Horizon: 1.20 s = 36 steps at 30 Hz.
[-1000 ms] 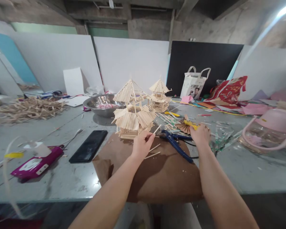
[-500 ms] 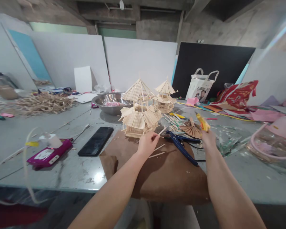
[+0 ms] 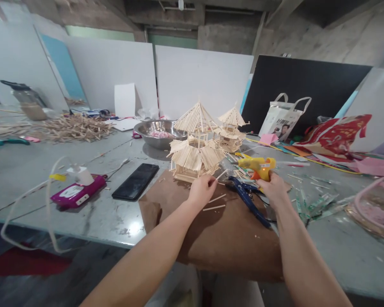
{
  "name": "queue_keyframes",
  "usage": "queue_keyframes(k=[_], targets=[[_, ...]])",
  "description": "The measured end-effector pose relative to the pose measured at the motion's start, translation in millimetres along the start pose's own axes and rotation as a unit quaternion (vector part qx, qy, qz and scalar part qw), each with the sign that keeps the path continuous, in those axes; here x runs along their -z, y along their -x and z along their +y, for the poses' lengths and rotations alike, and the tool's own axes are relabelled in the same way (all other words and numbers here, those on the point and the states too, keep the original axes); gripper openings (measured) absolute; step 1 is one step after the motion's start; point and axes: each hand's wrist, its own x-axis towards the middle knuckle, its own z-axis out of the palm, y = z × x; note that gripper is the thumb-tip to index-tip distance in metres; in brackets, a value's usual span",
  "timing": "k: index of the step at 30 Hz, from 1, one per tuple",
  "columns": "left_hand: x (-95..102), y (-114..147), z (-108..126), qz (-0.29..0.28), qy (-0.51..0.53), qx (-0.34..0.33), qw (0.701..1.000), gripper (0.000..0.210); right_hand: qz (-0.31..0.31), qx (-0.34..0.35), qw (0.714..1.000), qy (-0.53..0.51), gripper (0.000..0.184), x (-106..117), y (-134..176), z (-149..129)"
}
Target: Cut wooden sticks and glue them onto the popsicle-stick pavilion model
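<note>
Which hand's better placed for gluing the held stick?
Likely the right hand: it holds the yellow glue gun, nozzle pointing leftward; the left hand is occupied, pinching the stick.

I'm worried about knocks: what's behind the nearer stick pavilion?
Behind the nearer pavilion, a second stick pavilion shows to the right and a metal bowl to the left. Their covered edges, and anything the nearer one blocks, are hidden.

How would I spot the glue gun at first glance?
On the grey table, find the brown sheet. By its far right side, the person's right hand grips the glue gun. Its yellow-and-orange pistol shape sets it apart from the dark blue pliers lying nearby.
</note>
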Motion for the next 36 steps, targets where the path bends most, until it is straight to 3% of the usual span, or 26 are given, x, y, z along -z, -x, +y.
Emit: queue_keyframes(k=[3,6,10,15,21,26,36], targets=[[-0.5,-0.6,-1.8,-0.002,-0.049,-0.011,0.999,0.011,-0.04,-0.002,0.999,0.025,0.025,-4.2,4.4,-5.6],[-1.0,-0.9,-3.5,-0.001,-0.079,-0.027,0.997,0.012,-0.085,-0.004,0.995,0.045,0.012,-3.0,10.7,-18.1],[-1.4,-0.8,-4.5,0.002,-0.09,-0.032,0.995,0.012,-0.133,-0.025,0.991,-0.022,0.011,-0.3,17.9,-29.9],[-0.4,-0.6,-3.5,-0.021,-0.148,-0.026,0.988,0.017,-0.14,-0.012,0.986,-0.095,0.028,-4.4,17.8,-22.6],[0.7,-0.9,-3.0,-0.033,-0.199,-0.007,0.979,0.022,-0.156,0.053,0.986,-0.013,0.014,-5.8,21.0,-25.5],[1.2,-0.7,-2.9,-0.031,-0.227,-0.001,0.973,0.023,-0.157,0.095,0.982,-0.04,0.021,-8.2,25.4,-30.1],[0.3,-1.4,-4.1,-0.035,-0.25,0.01,0.968,0.024,-0.151,0.108,0.982,0.031,0.035,-10.7,23.3,-21.2]])
